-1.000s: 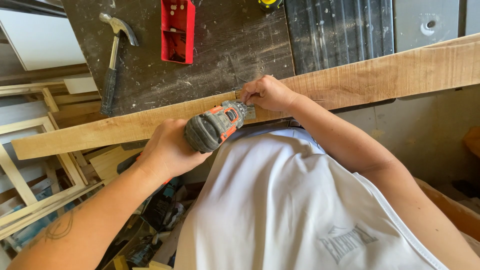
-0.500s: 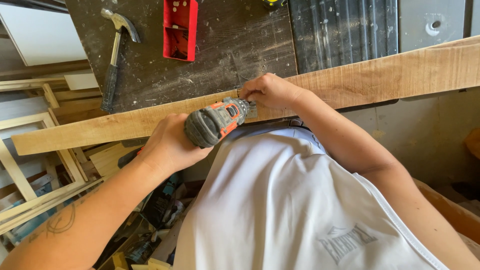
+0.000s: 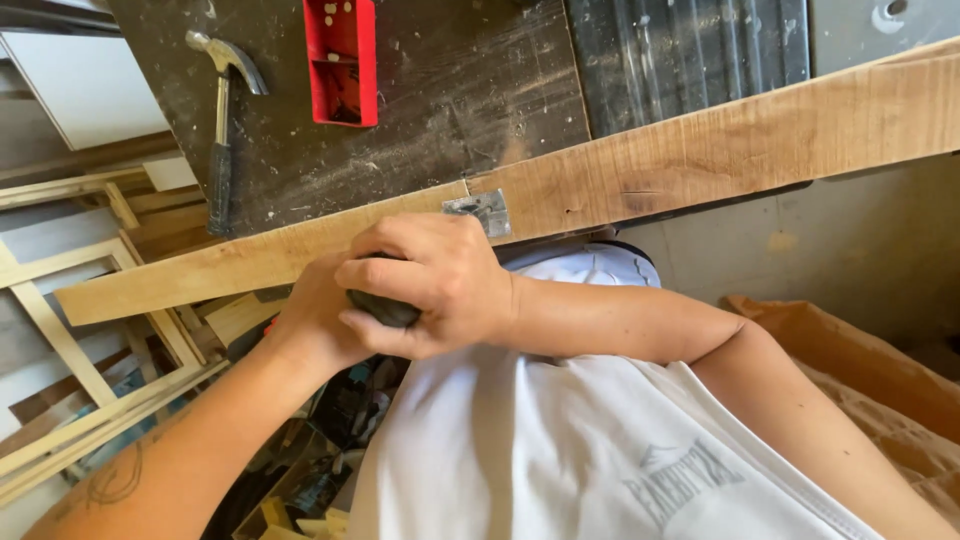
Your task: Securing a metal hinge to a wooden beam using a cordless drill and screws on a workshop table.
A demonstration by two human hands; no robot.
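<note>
One hammer [image 3: 222, 120], one plank [image 3: 640, 180]

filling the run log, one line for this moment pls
both hands: left hand, right hand clasp drill | plank: metal plate | hammer untouched

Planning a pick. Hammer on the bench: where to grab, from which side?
Take the hammer by its dark handle grip, the lower end nearest the plank. Come from above: it lies flat, head pointing away, bare bench either side, red tray well clear.
</note>
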